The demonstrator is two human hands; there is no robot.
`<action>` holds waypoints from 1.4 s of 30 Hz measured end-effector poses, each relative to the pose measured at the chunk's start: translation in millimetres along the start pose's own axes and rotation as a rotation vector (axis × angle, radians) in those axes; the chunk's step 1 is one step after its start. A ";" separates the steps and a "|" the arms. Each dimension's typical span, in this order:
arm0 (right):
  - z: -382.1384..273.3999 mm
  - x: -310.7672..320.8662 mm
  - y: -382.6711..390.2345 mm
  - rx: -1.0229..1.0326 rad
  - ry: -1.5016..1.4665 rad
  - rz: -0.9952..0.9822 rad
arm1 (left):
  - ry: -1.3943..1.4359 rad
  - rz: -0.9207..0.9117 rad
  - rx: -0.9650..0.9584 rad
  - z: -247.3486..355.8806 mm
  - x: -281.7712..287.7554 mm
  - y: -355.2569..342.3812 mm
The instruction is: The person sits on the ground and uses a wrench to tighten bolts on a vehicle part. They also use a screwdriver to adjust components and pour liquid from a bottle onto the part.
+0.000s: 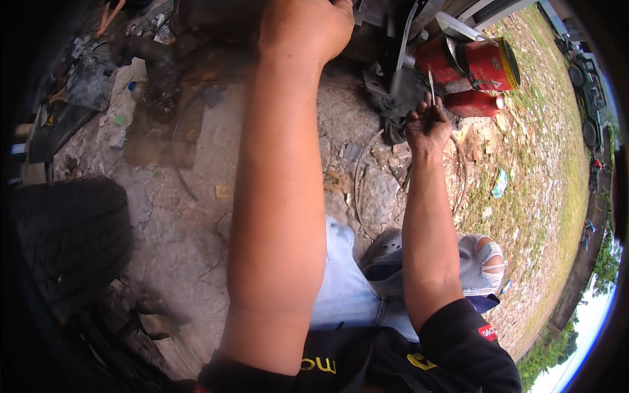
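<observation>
1. Right hand (429, 128): palm turned up, fingers closed on a slim pale tool (431, 85), its free end pointing away from the wearer.
2. Tool location: held above the ground (173, 242), toward the side where the stony surface meets the grass (557, 137), just left of a red bottle (473, 104) in the view.
3. Left hand (308, 29): back of the hand visible, near a dark assembly (216, 29) along the ground's far edge. Fingers cut off by the frame; grip cannot be determined.
4. Far right corner of the stony ground: red bucket (483, 65) with yellow rim, near the bottle; dark cloth (398, 108) left of these.
5. A thin cable loop (356, 190) lies on the ground, partly behind the right forearm.
6. Left edge of the ground: large black tyre (72, 239). Near edge: the wearer's faded jeans (342, 278).
7. Far left corner: another person's hand (108, 19), partly visible.
</observation>
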State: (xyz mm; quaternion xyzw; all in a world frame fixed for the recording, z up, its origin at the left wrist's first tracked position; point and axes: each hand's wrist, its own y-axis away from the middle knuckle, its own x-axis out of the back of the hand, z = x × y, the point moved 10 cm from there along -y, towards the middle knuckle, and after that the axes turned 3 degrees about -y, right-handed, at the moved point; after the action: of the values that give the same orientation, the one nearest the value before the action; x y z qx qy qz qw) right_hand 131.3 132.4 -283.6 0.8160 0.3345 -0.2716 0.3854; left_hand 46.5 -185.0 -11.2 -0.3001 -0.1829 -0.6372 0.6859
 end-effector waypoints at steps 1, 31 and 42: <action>24.4 7.6 11.0 -0.061 0.015 0.020 | -0.006 0.019 -0.005 1.2 1.5 1.8; 197.0 -56.2 -11.0 0.083 0.470 -0.183 | 0.019 -0.017 0.179 3.0 -18.2 31.2; 186.9 -53.7 7.7 0.012 0.549 -0.210 | 0.323 0.035 0.089 25.7 -1.2 24.3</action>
State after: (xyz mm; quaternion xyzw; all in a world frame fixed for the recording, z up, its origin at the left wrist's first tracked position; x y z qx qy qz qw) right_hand 68.7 -40.9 -346.3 0.8221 0.5073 -0.0811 0.2455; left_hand 73.7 -167.4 3.0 -0.1662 -0.0929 -0.6564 0.7300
